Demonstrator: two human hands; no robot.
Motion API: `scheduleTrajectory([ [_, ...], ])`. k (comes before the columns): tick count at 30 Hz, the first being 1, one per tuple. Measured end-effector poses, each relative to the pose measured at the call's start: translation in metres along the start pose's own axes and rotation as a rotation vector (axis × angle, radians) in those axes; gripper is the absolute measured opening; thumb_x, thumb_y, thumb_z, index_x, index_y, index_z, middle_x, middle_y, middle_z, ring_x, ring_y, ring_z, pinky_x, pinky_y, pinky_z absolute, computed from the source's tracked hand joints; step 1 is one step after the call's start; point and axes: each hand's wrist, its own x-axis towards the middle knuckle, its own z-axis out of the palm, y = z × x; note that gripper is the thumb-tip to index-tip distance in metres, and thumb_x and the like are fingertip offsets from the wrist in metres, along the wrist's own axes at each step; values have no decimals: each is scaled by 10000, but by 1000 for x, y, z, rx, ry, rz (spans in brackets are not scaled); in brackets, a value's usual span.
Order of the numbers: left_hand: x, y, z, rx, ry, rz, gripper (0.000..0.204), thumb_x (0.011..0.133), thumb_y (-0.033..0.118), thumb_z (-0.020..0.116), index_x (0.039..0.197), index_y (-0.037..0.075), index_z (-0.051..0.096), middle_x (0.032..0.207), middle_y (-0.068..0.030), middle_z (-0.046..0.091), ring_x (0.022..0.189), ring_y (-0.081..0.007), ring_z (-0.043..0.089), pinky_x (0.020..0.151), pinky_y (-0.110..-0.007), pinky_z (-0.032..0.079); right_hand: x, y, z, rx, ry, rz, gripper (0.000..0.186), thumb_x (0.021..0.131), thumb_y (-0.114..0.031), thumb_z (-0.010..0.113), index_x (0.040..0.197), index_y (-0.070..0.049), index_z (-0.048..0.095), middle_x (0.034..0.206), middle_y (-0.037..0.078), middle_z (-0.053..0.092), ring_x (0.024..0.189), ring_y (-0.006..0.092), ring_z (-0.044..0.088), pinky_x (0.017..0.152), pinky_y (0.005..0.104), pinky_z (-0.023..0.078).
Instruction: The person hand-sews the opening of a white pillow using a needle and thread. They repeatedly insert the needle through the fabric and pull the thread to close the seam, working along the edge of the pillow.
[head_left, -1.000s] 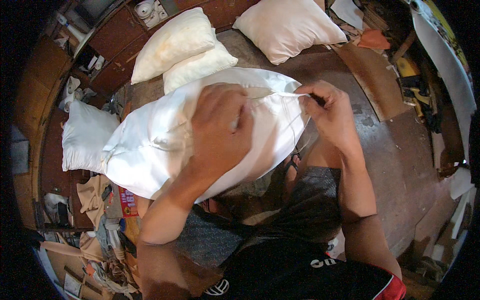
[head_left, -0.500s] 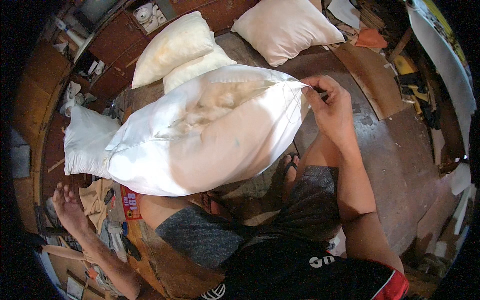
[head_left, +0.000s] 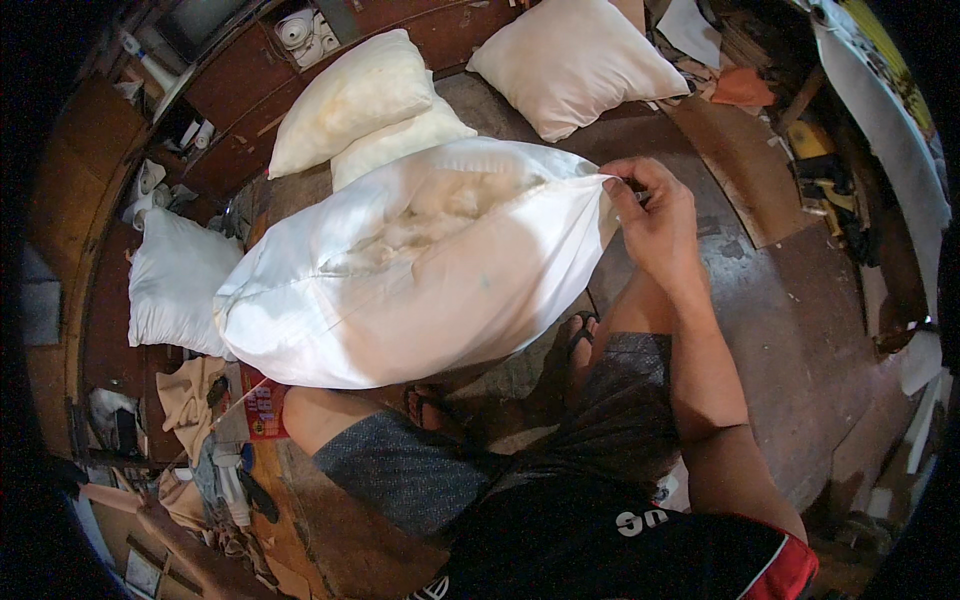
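Note:
A large white pillow [head_left: 430, 310] lies across my lap and knees, with a long opening along its top. Through that gap shows brownish-white fluffy stuffing [head_left: 435, 215]. My right hand [head_left: 655, 215] is closed, pinching the pillow's right corner at the end of the opening between thumb and fingers. Far out at the lower left, my left hand [head_left: 115, 498] is stretched away from the pillow; its fingers are dark and partly lost at the picture's rim. A thin pale thread-like line [head_left: 235, 402] slants from the pillow's lower left toward that hand; whether the hand holds it is unclear.
Two stacked cream pillows [head_left: 350, 100] and another white pillow [head_left: 575, 65] lie beyond. A smaller white pillow [head_left: 180, 285] touches the big one's left end. Cloth scraps [head_left: 190, 395] lie near my left knee. Cardboard [head_left: 745, 175] and a yellow-and-black tool [head_left: 820, 165] are at right.
My left hand has swung down and outward to the lower left, away from the pillow's left end. The right hand keeps its pinch on the corner. The thread loops near it no longer show.

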Motion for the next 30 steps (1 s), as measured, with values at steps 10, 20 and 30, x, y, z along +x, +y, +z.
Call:
scheduleTrajectory([
  [10, -15, -2, -33, 115, 7, -52, 258, 1037, 237, 586, 1174, 19, 570, 1031, -77, 626, 879, -144, 601, 745, -284, 532, -1, -8, 9, 0, 91, -62, 135, 887, -62, 638, 991, -33, 719, 904, 171, 666, 839, 349, 665, 763, 390, 514],
  [20, -224, -5, 47, 252, -797, -66, 263, 1022, 271, 622, 1150, 47, 568, 1002, -54, 621, 847, -128, 591, 685, -253, 513, -1, -3, -20, -129, 72, -112, 193, 855, -51, 579, 992, -26, 712, 919, 165, 667, 870, 360, 656, 791, 387, 519],
  [30, -608, -90, 161, -43, -1418, 566, 53, 920, 60, 679, 935, 45, 631, 854, -117, 643, 809, -256, 616, 716, -372, 511, -65, -104, -14, 590, -526, -376, 285, 831, -60, 776, 1101, -21, 694, 1121, 147, 702, 1002, 317, 686, 904, 401, 539],
])
